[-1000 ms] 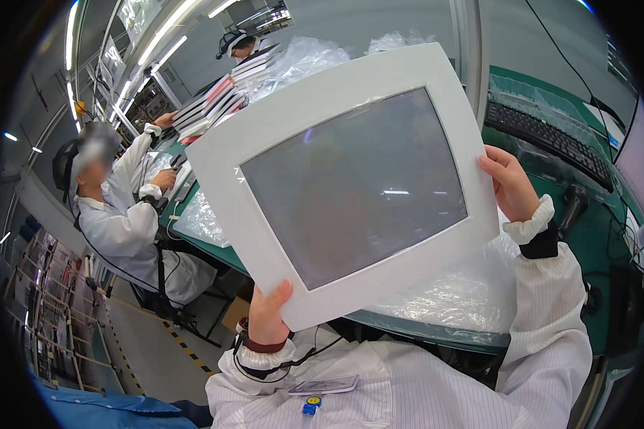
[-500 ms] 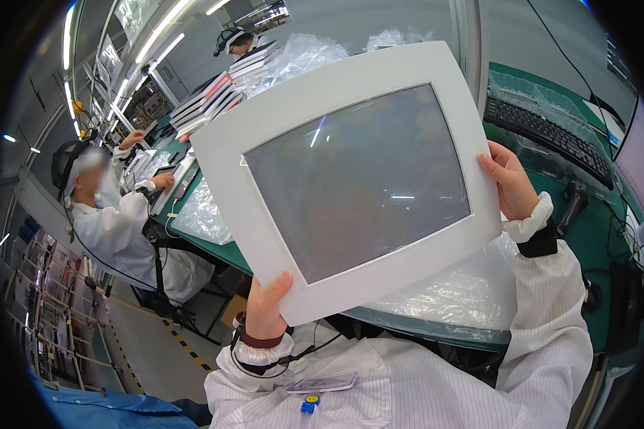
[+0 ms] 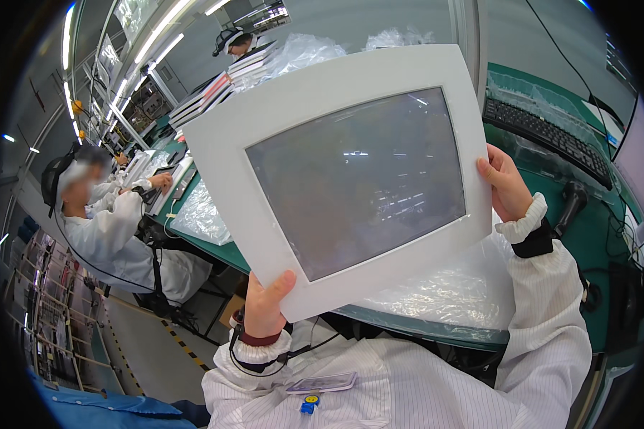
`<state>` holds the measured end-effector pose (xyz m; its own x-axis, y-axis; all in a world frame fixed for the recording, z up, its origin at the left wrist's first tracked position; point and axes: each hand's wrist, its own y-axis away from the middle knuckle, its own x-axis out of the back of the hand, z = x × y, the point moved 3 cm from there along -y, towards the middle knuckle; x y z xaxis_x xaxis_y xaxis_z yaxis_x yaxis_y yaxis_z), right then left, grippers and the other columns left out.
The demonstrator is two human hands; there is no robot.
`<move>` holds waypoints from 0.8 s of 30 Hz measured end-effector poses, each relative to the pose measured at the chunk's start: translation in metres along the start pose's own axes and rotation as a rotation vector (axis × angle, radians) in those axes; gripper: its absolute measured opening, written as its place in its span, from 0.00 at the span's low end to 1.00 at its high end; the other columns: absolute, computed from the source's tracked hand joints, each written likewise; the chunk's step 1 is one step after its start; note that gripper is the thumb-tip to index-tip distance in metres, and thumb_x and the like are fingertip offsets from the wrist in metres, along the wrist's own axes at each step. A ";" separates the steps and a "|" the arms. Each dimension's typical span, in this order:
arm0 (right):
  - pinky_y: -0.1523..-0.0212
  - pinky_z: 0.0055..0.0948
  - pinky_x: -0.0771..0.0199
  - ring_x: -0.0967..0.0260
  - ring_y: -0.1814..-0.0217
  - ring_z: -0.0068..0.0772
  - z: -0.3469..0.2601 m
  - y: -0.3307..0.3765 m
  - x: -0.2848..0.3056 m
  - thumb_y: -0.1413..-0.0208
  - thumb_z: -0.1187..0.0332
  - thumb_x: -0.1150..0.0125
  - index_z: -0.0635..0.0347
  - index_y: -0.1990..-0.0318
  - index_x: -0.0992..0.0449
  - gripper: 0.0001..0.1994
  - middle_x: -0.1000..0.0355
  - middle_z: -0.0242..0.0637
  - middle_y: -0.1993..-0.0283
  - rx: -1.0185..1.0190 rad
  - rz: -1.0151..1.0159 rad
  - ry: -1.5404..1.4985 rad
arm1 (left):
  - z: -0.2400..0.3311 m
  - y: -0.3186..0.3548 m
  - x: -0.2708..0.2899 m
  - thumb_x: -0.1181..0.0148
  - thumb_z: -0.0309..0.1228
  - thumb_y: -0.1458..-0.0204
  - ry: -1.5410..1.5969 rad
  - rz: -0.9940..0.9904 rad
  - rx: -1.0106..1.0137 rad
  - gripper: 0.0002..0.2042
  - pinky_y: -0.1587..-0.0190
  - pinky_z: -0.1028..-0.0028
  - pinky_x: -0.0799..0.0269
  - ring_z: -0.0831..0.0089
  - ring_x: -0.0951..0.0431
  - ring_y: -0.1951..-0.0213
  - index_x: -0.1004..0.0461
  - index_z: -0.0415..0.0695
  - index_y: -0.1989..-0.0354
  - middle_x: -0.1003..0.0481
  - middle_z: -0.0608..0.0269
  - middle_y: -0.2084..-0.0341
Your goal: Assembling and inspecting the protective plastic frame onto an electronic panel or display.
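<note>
I hold up a white-framed display panel [image 3: 368, 189] with a glossy grey screen, tilted and well above the bench. My left hand [image 3: 266, 306] grips its lower left corner, thumb on the front of the frame. On its right edge is my right hand [image 3: 506, 184], the thumb on the front and the other fingers mostly behind. Ceiling lights reflect in the screen. The panel's back is hidden.
Clear plastic sheeting [image 3: 451, 297] covers the green bench [image 3: 529, 184] below. To the right are a black keyboard [image 3: 547, 139] and a handheld scanner [image 3: 572, 207]. A co-worker [image 3: 114, 229] sits at left, near stacked panels [image 3: 200, 100]; another person [image 3: 235, 44] is farther back.
The panel has tipped a little and its upper edge has shifted slightly, so the screen's reflections have moved. The co-worker at left has moved the head and lowered the raised hand.
</note>
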<state>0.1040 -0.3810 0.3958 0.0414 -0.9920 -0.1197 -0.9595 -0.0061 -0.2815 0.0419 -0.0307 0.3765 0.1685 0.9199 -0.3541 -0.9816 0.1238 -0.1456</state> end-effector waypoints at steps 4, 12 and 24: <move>0.52 0.25 0.38 0.35 0.59 0.26 -0.001 0.000 -0.001 0.59 0.49 0.38 0.64 0.53 0.37 0.31 0.31 0.36 0.61 0.008 0.019 0.015 | 0.003 0.000 -0.004 0.39 0.31 0.57 -0.007 0.011 -0.017 0.18 0.65 0.76 0.33 0.74 0.29 0.67 0.35 0.40 0.59 0.31 0.65 0.70; 0.54 0.23 0.37 0.35 0.59 0.24 0.000 0.001 -0.002 0.56 0.53 0.39 0.65 0.52 0.38 0.29 0.32 0.35 0.61 0.020 -0.020 -0.050 | 0.002 -0.001 0.000 0.40 0.30 0.57 -0.027 0.020 -0.004 0.16 0.66 0.76 0.34 0.75 0.29 0.68 0.35 0.40 0.61 0.31 0.65 0.71; 0.57 0.21 0.36 0.36 0.62 0.21 0.000 -0.001 -0.005 0.50 0.56 0.44 0.64 0.52 0.37 0.23 0.32 0.33 0.61 0.036 0.062 -0.032 | -0.001 0.001 -0.004 0.42 0.28 0.57 0.026 0.038 -0.036 0.18 0.64 0.75 0.33 0.74 0.28 0.67 0.36 0.39 0.57 0.31 0.63 0.68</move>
<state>0.1046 -0.3760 0.3966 -0.0083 -0.9858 -0.1679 -0.9498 0.0603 -0.3071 0.0404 -0.0348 0.3774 0.1341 0.9135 -0.3841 -0.9835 0.0751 -0.1647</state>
